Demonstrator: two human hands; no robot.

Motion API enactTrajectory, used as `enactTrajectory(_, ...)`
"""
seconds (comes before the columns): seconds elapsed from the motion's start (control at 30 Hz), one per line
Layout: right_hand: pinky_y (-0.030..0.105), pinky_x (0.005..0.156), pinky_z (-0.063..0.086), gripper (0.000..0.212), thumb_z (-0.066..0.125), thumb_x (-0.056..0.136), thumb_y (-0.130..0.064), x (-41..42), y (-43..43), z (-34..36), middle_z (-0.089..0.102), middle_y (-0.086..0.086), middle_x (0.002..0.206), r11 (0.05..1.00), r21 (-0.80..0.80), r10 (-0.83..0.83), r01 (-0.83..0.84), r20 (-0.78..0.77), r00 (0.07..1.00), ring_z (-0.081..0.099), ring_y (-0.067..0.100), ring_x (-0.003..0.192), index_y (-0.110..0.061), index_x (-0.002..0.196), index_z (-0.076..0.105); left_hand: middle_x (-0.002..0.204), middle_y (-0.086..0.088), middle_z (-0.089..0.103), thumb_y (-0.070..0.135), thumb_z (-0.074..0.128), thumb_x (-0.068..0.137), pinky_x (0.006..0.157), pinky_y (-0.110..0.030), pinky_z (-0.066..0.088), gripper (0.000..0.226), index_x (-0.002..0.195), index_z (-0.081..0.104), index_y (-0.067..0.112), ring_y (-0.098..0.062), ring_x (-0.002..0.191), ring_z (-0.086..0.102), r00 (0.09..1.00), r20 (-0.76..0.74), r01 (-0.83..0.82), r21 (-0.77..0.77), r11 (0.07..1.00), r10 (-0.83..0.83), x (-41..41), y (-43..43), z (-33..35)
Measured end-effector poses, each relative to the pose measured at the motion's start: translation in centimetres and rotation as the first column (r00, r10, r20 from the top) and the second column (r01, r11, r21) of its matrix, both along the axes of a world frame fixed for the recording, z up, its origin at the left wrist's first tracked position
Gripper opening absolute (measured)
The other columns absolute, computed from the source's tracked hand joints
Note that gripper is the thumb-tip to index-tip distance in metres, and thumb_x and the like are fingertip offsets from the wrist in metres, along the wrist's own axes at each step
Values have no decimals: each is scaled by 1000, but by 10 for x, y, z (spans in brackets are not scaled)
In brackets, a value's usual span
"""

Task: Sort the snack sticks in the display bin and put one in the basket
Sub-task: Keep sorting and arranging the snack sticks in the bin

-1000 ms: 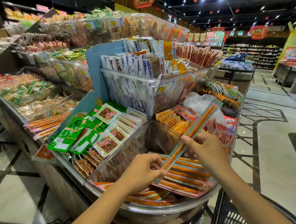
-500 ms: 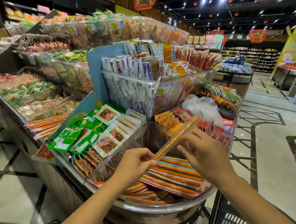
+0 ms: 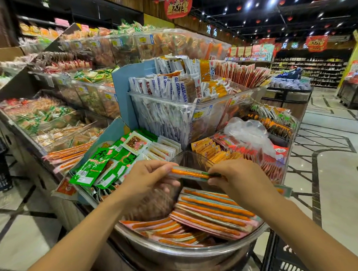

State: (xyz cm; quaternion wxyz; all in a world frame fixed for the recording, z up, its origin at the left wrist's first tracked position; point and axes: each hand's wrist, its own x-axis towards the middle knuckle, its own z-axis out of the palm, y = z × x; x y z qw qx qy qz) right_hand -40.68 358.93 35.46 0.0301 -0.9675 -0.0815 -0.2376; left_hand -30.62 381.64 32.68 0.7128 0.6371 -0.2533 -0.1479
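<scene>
Fingertips (image 3: 165, 167) of both hands are closed in a narrow pinch on one snack stick (image 3: 189, 173), one hand at each end, so neither hand is free.

Largest of the task's things is the display bin (image 3: 203, 249), a clear, round-fronted tub right in front of the person, with both forearms reaching over its near rim. Next is the basket (image 3: 288, 263), black and slatted, low on the floor just beside the bin at its right, under the right forearm and only partly in view. Inside the bin the pile (image 3: 213, 213) of orange sticks lies mostly on the right half, each long axis slanting from far left to near right.

The held stick hangs in the air above the bin, apart from the pile, its long axis running almost straight from left to right with the right end a little lower. The left hand (image 3: 149, 177) has the left end between thumb and forefinger. The right hand (image 3: 238, 180) has the right end, though its knuckles hide the exact grip.

The basket lies down and to the right of the stick, so the right hand is plainly the nearer one. Dropping it in would likely mean the left hand letting go and the right swinging the stick down past the rim
</scene>
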Motion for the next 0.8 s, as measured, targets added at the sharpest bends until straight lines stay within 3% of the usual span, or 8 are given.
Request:
enactTrajectory(0.07, 33, 67, 51, 10, 69, 93, -38, 0, -2, 2, 69, -12, 84, 996, 90, -22, 22, 0, 1000, 61, 9, 78, -29, 94, 73, 95, -19, 77, 15, 53, 100, 53, -21, 57, 21, 109, 69, 5, -22, 75, 76, 999, -26, -26, -53, 998, 25, 5, 2, 2)
enactTrajectory(0.17, 25, 62, 43, 8, 77, 87, -35, -2, -7, 10, 67, -16, 76, 922, 385, -75, 49, 52, 996, 57, 1, 66, -30, 84, 72, 98, -16, 77, 18, 55, 100, 54, -22, 56, 21, 112, 68, 6, -22, 74, 74, 996, 11, -89, -32, 995, 89, 8, 3, 4)
enactTrajectory(0.27, 28, 59, 47, 18, 80, 85, -27, -1, -11, 21, 66, -10, 67, 732, 681, -138, -12, 166, 976, 61, 6, 62, -29, 71, 67, 94, -11, 78, 18, 57, 101, 47, -20, 47, 17, 107, 70, 9, -18, 66, 67, 984, 112, -143, 57, 988, 136, 6, -4, 2)
enactTrajectory(0.37, 37, 57, 51, 27, 77, 89, -25, -2, -9, 27, 66, 4, 64, 499, 861, -165, -93, 199, 966, 63, 22, 57, -20, 71, 58, 91, -4, 78, 20, 59, 101, 49, -20, 45, 14, 100, 72, 18, -7, 56, 58, 959, 246, -181, 159, 970, 139, -2, -20, -4)
enactTrajectory(0.47, 39, 54, 49, 30, 71, 94, -19, -3, -5, 21, 59, 0, 52, 353, 932, -176, -80, 150, 973, 58, 18, 45, -10, 75, 50, 96, 10, 76, 28, 68, 95, 66, -23, 55, 11, 105, 72, 28, -3, 69, 65, 923, 383, -153, 279, 948, 36, -14, -40, -15)
enactTrajectory(0.57, 40, 57, 54, 23, 69, 95, -16, -2, -4, 5, 60, -3, 50, 296, 954, -200, -49, 112, 973, 62, 18, 48, -6, 83, 52, 98, 16, 73, 40, 78, 85, 64, -12, 43, 29, 112, 69, 32, 9, 66, 57, 861, 506, -176, 380, 908, -44, -24, -57, -29)
enactTrajectory(0.7, 22, 47, 49, 15, 68, 94, -12, -7, -5, -14, 66, 8, 66, 231, 973, -222, 7, 46, 974, 65, 18, 49, -4, 100, 57, 93, 19, 67, 49, 77, 83, 65, -12, 37, 36, 113, 65, 34, 11, 69, 54, 748, 658, -317, 477, 820, -94, -23, -73, -47)
enactTrajectory(0.8, 24, 50, 55, 11, 66, 95, -8, -10, -8, -26, 69, 14, 79, 170, 985, -224, 23, 15, 975, 66, 15, 50, -8, 102, 58, 101, 20, 64, 54, 74, 82, 77, -20, 47, 39, 115, 63, 38, 5, 85, 55, 677, 715, -375, 540, 754, -174, -20, -80, -56)
